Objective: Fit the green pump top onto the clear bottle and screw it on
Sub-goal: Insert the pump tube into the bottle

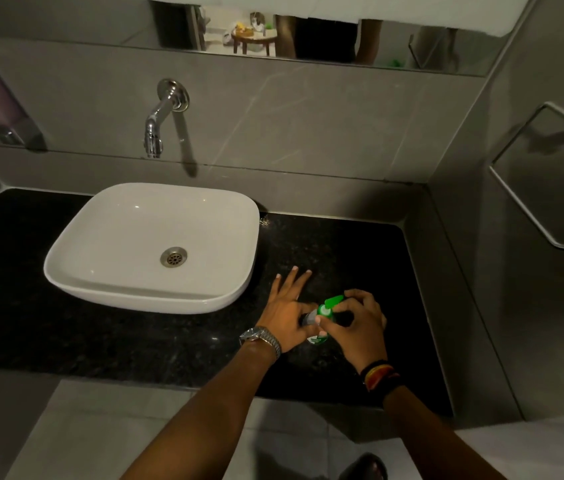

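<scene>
The clear bottle point(309, 319) stands on the black granite counter point(360, 258), right of the basin, mostly hidden by my hands. My left hand point(287, 311) grips its side with thumb and index finger, while the other fingers stretch out flat. The green pump top point(331, 304) sits on the bottle's neck, its nozzle pointing up and right. My right hand point(360, 322) is curled around the pump's collar from the right. A green and white label shows low on the bottle.
A white basin point(76, 261) sits on the counter to the left, under a chrome wall tap point(159, 123). Grey tiled walls close in the back and right side, with a towel rail point(533, 209) on the right. The counter's front edge lies just below my wrists.
</scene>
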`<state>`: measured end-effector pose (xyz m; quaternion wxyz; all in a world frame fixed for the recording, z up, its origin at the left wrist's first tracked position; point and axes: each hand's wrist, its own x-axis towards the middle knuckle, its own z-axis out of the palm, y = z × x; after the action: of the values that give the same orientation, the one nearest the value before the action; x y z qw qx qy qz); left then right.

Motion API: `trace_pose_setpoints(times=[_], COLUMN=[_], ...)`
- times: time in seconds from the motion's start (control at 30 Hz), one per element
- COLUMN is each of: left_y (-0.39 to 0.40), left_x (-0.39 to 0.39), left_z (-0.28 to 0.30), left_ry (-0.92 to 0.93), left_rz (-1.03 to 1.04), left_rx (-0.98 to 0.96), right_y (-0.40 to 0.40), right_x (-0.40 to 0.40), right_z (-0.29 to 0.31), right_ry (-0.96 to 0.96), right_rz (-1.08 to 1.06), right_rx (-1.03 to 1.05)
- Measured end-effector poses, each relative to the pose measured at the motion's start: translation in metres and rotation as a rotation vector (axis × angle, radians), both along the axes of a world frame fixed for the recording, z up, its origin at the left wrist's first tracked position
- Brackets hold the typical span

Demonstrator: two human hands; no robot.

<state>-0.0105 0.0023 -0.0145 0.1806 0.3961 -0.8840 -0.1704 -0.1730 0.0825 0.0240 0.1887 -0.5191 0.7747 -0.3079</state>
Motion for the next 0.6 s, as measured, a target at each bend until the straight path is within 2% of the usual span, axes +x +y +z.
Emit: trace_pose_setpoints(times=[0.17,0.37,0.5,0.6], left_y=[-0.001,0.0,0.002,0.003], left_x=[0.001,0.0,0.0,-0.001], left_z=[0.0,0.005,0.004,0.005], left_ry=[-0.015,-0.025,-0.006,-0.021], left_rz=[-0.002,0.005,0.012,0.008], left_rx=[0.008,0.002,-0.004,0.002], right_y=[-0.006,-0.013,-0.005,-0.003], right_x=[-0.007,0.002,0.002,-0.002], right_z=[-0.001,0.0,-0.002,-0.003], right_ry=[0.017,0.191,0.071,0.085], right_rz=[0.147,-0.01,0.036,0.056], right_rx=[-0.01,0.075,0.042,0.047])
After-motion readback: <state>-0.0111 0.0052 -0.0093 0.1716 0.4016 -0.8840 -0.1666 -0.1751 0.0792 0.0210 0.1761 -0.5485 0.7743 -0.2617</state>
